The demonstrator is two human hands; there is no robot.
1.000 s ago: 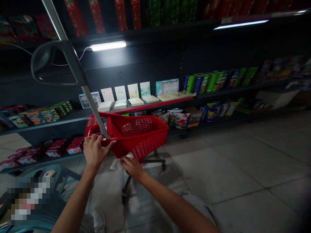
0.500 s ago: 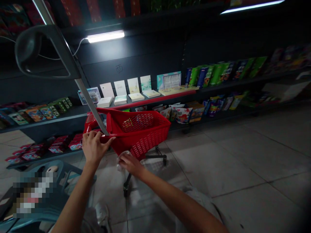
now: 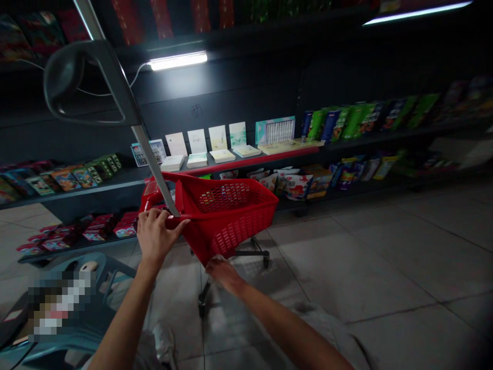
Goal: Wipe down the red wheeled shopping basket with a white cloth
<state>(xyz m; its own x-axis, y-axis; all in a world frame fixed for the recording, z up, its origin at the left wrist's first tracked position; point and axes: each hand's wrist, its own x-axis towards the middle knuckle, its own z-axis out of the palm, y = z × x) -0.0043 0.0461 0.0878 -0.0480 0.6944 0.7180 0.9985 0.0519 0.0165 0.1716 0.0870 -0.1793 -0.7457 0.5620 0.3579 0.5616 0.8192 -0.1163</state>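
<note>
Left hand (image 3: 154, 234) curls over the near rim of a red shopping cart (image 3: 200, 226), gripping it just beside the foot of a silver pole (image 3: 154, 169). Lower down, I see the right hand (image 3: 226, 274), blurred, at the basket's bottom corner, fingers closed around a pale wipe (image 3: 219, 258) that shows only as a sliver. The cart stands upright on grey floor tiles (image 3: 370, 252), in front of dark shelving (image 3: 239, 92). Above it, a dark grey loop (image 3: 63, 72) joins the pole. Beyond, I see a lit strip lamp (image 3: 178, 60) over upright pale boxes (image 3: 217, 137); green and blue packs (image 3: 354, 121) stand to their right, snack bags (image 3: 297, 186) below. Near the left forearm is a blue-grey plastic seat (image 3: 98, 267), partly pixelated.
</note>
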